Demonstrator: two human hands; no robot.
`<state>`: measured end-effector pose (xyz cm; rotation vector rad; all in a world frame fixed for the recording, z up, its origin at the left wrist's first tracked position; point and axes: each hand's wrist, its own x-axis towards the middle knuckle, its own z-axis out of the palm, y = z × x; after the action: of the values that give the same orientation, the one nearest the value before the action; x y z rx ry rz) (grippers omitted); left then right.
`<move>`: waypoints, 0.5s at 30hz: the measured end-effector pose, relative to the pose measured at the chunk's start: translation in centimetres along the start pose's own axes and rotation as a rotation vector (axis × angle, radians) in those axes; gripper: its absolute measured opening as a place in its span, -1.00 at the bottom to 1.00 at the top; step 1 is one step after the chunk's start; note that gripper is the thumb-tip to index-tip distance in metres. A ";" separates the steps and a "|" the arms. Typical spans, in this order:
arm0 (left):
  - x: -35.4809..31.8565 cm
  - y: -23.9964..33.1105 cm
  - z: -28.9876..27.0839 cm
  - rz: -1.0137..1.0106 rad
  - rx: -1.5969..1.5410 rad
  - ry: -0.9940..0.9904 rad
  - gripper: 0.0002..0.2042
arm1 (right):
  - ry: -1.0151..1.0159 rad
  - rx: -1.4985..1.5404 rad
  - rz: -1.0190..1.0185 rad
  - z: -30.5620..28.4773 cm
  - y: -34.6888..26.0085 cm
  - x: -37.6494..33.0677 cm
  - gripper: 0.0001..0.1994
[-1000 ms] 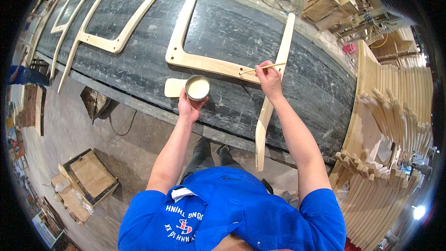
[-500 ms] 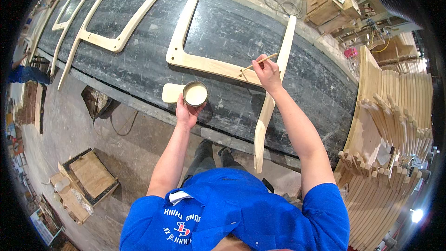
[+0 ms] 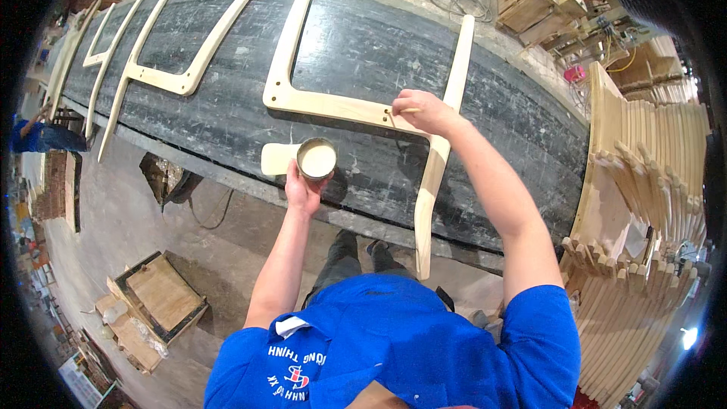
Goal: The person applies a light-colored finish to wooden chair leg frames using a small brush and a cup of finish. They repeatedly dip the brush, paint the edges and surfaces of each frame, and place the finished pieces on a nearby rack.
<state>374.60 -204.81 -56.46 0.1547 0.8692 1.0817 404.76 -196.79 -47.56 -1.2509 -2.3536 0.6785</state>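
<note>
My left hand [image 3: 304, 194] is closed round a small round tin [image 3: 316, 159] of cream-coloured liquid, above the near side of the dark table. A pale flat piece [image 3: 279, 159] shows at the tin's left; whether my hand holds it too, I cannot tell. In my right hand [image 3: 425, 113] a thin wooden stick [image 3: 410, 110] is pinched, pointing left. Its tip is at the small dark holes in the crossbar of a pale wooden chair-side frame [image 3: 333, 104], near the joint with the long curved leg. Two more holes show at the frame's left corner.
Several similar wooden frames [image 3: 163, 78] lie along the dark tabletop [image 3: 363, 45] to the left. Stacked curved wooden parts [image 3: 644, 136] stand at the right. A wooden box [image 3: 163, 295] is on the floor at lower left. Another person [image 3: 47, 136] is at the far left edge.
My right hand has turned over and lowered the stick from a steep slant to nearly level, its tip still by the holes. My left hand still holds the tin. The whole view has shifted slightly.
</note>
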 end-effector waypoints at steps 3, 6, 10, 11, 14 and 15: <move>0.2 -0.8 0.8 0.048 0.060 0.000 -0.55 | 0.062 0.056 -0.049 -1.8 -1.8 -1.6 -0.93; 0.6 -2.5 2.9 0.053 0.089 0.012 -0.57 | 0.225 0.443 0.311 -2.2 -5.8 -3.7 -0.91; 0.5 -5.8 7.9 -0.013 0.157 -0.041 -0.60 | 0.437 0.559 0.348 -1.0 -7.6 -7.4 -0.85; 0.1 -6.7 9.1 -0.016 0.191 -0.054 -0.61 | 0.472 0.497 0.352 -0.8 -7.5 -8.2 -0.85; -0.6 -8.5 11.3 -0.045 0.183 -0.140 -0.60 | 0.564 0.794 0.547 0.5 -6.5 -10.4 -0.83; -1.1 -9.2 11.9 -0.072 0.183 -0.150 -0.58 | 0.630 0.976 0.595 0.5 -5.9 -11.3 -0.83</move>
<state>389.03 -206.78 -52.50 0.3504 0.8314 0.9104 406.60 -209.31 -45.83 -1.3560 -0.8971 1.1819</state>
